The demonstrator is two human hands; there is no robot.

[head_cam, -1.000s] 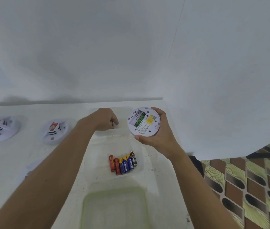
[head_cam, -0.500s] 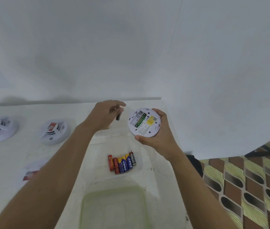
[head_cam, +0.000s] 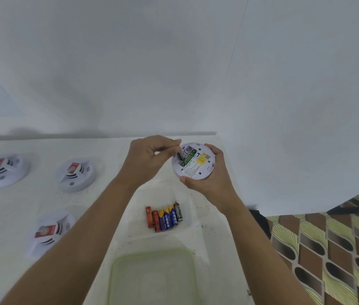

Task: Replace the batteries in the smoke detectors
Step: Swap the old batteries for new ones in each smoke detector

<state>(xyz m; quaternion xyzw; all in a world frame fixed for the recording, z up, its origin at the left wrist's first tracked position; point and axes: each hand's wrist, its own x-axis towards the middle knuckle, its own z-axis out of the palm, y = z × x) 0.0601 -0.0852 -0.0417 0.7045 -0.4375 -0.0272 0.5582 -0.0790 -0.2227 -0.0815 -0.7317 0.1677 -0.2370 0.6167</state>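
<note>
One battery (head_cam: 182,154), pinched in the left hand (head_cam: 150,159), has just swung over to the detector (head_cam: 196,172) gripped in the right hand (head_cam: 212,183). Its tip is at the slot beside the green cell (head_cam: 189,159). Seating it looks next.

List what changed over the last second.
The left hand, pinching a dark battery, rose and moved right to the open battery bay of the smoke detector. The right hand still grips that detector; the five loose batteries lie unmoved.
</note>
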